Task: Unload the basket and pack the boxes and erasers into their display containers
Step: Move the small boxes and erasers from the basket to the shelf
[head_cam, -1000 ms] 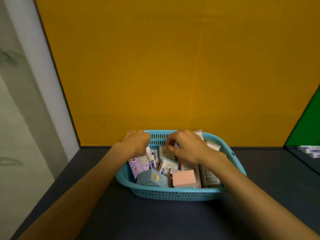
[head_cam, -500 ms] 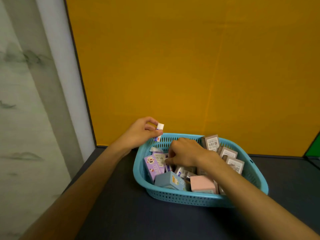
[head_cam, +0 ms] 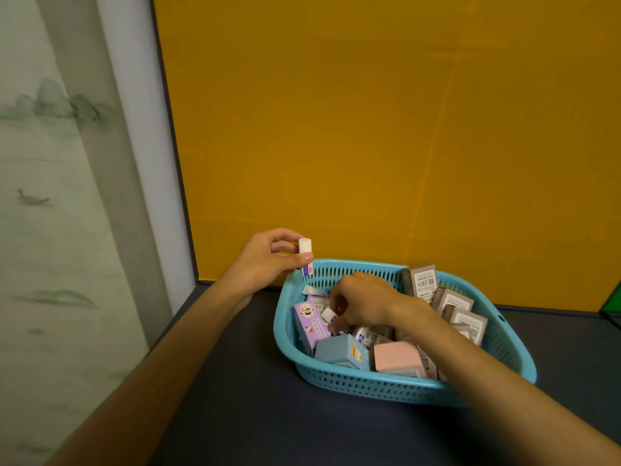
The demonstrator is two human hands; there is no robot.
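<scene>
Unloading step: basket [head_cam: 369, 386] near right on table w/ boxes inside; right hand [head_cam: 364, 302] pinches a 2nd eraser [head_cam: 328, 313] in it. Farther left, left hand [head_cam: 268, 258] pinches an eraser [head_cam: 305, 255] above rim. Next: lift out, find containers, none in view.

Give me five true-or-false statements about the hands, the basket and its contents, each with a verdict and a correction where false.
1. The left hand pinches a white eraser above the basket's rim. True.
2. The right hand rests on the table outside the basket. False: it reaches inside the blue basket, fingers on a small white eraser.
3. A pink box lies near the basket's front wall. True.
4. The basket is red. False: it is blue.
5. The purple box lies on the table. False: it is inside the basket.
</scene>
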